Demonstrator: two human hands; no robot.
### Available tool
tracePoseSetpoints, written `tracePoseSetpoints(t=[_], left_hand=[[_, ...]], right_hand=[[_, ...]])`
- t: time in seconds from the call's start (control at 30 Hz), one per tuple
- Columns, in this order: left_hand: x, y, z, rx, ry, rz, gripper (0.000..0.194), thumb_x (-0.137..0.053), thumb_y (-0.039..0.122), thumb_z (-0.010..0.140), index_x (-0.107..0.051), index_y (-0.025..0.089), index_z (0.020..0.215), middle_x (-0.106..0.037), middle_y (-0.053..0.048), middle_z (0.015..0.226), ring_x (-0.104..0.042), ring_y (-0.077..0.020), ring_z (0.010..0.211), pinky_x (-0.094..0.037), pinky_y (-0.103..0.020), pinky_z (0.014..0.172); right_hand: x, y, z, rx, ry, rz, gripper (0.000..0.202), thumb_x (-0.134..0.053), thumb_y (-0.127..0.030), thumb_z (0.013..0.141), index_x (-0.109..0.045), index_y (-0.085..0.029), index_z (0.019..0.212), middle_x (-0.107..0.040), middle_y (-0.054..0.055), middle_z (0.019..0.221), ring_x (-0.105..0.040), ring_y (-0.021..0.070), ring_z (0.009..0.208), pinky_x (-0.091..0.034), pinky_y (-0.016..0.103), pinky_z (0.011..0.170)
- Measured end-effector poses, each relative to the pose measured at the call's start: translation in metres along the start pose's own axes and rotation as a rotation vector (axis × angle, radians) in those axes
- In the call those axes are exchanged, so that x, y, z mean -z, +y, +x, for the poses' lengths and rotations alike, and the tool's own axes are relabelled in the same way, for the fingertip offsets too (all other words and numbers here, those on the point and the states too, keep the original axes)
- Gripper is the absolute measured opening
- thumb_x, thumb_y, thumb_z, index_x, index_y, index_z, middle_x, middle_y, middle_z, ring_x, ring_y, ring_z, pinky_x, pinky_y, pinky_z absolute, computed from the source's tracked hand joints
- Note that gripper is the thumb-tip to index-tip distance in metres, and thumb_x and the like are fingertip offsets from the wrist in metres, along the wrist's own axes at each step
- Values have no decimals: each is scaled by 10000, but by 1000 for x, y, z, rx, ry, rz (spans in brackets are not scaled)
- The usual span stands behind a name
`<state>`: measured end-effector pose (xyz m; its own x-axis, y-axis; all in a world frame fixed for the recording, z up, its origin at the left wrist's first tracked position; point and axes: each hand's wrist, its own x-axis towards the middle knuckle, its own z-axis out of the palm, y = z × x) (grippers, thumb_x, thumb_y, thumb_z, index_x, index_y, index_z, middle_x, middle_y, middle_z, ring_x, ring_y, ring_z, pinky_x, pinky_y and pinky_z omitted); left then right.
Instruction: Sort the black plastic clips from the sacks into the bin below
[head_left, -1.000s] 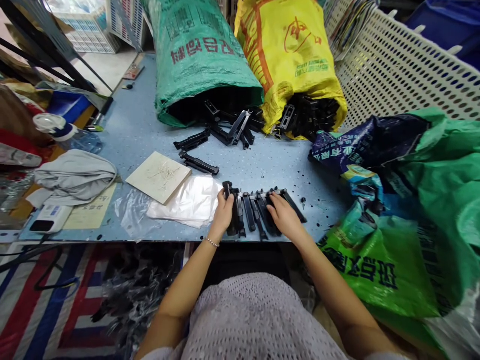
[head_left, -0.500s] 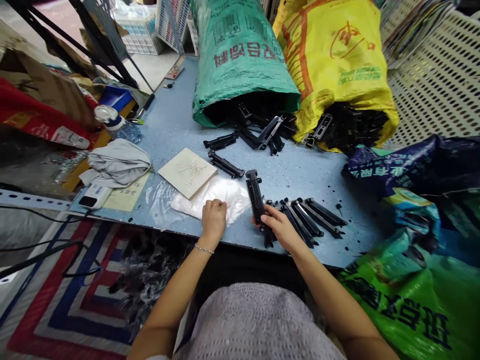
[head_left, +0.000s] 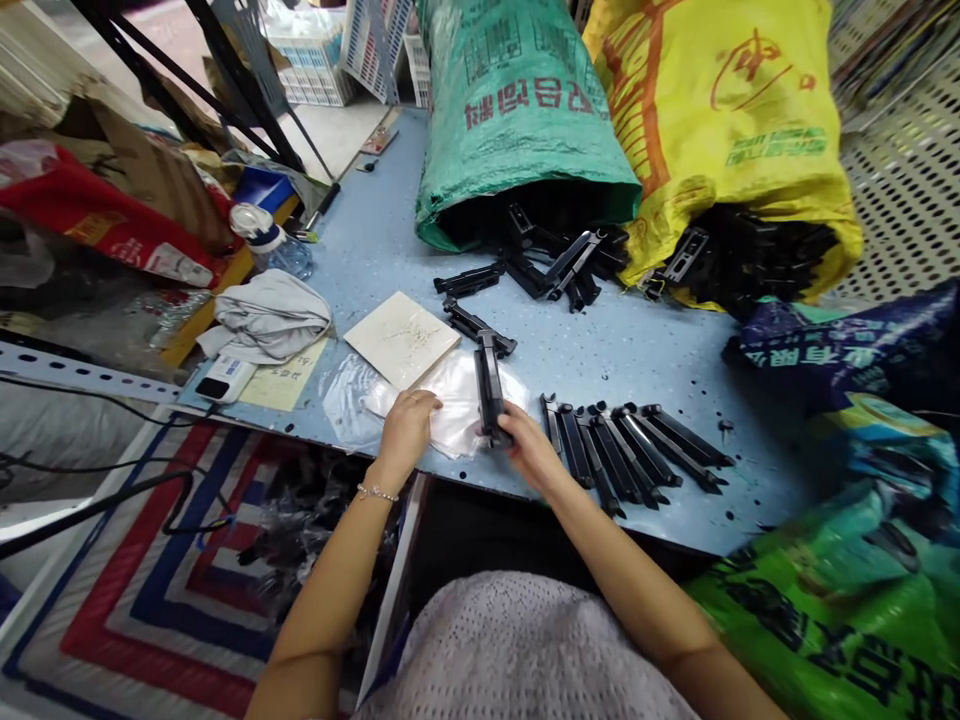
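My right hand (head_left: 525, 445) is closed around the near end of a long black plastic part (head_left: 490, 387), which lies pointing away from me across the stack of clear plastic bags (head_left: 450, 400) near the front edge of the blue table (head_left: 375, 240). My left hand (head_left: 409, 425) rests on the left part of those bags, fingers curled onto the film, pinching it as far as I can make out. Just right of my right hand a row of like black parts (head_left: 630, 450) lies side by side on the table. Beyond the bags sits a pale square tile (head_left: 401, 338), with another loose black part (head_left: 476, 325) beside it. Farther back, a green sack (head_left: 517, 110) and a yellow sack (head_left: 720, 130) lie on their sides, black parts spilling from their mouths.
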<state>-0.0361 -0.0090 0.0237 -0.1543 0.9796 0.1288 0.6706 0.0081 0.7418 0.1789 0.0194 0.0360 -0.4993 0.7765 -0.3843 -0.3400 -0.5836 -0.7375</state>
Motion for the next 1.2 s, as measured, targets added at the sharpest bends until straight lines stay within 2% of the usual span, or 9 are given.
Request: tracePoseSetpoints(t=[0.27,0.47,0.53,0.63,0.7,0.77,0.87,1.03,1.2], left_hand=[[11,18,-22,-206,16,-9,543,-366,114,936,-427,219,1465,-458,-98,1498,-408,-205,1408,-331,-442,1192],[-4,51,-74,-348,-263,-149,634,-431,128,934,-297,284,1534,-421,-104,1529,-428,-234,1400,-396,-445,1156],[8,62,-92,-348,-238,-96,607,-511,153,913,-394,297,1491,-531,-96,1439,-527,-235,1314,-449,-412,1116],[61,68,-127,-251,-159,5,424,-558,178,907,-615,327,1299,-684,-39,1226,-651,-194,1133,-513,-324,1031],[107,54,-150,-61,-172,74,327,-589,255,901,-674,312,1211,-706,-21,1199,-670,-196,1099,-524,-291,994],[140,17,-167,189,-253,131,267,-577,382,896,-724,292,1100,-739,-12,1134,-693,-214,1048,-551,-277,921],[143,-62,-172,608,-440,320,304,-537,417,869,-750,237,992,-775,-49,991,-709,-268,1001,-558,-305,839],[88,-149,-157,968,-531,549,223,-587,183,736,-746,132,883,-758,-195,946,-685,-389,1043,-515,-411,855],[76,-128,-140,885,-571,337,279,-636,326,778,-741,133,950,-760,-146,947,-702,-318,996,-537,-349,809]], right_hand=[[12,16,-10,-549,-317,345,450,-500,-503,812,-637,-97,951,-656,84,742,-419,87,460,-314,182,345],[-17,16,-7,6,-68,-463,262,-607,-386,824,-637,-170,968,-643,27,798,-553,148,666,-475,247,564],[-24,9,-26,128,-228,-660,391,-649,-335,823,-604,-186,1182,-665,41,924,-603,184,815,-517,299,713],[-17,-12,-56,111,-574,-743,509,-616,-383,881,-506,-216,1349,-672,69,1062,-642,181,886,-528,320,785],[2,-32,-72,121,-486,-993,423,-570,-404,925,-542,-214,1303,-675,85,1087,-657,180,883,-525,322,792],[26,-49,-82,126,-79,-1446,318,-543,-376,949,-596,-176,1190,-674,121,1078,-664,213,893,-516,341,789],[55,-56,-85,38,372,-1998,241,-564,-348,936,-606,-127,1020,-672,164,998,-671,289,907,-506,351,730],[62,-39,-75,18,302,-2127,235,-556,-335,927,-568,-132,1044,-691,150,976,-700,276,811,-491,312,645],[89,-49,-68,-14,194,-1608,341,-540,-302,908,-582,-136,1203,-721,128,959,-693,273,889,-507,367,783]])
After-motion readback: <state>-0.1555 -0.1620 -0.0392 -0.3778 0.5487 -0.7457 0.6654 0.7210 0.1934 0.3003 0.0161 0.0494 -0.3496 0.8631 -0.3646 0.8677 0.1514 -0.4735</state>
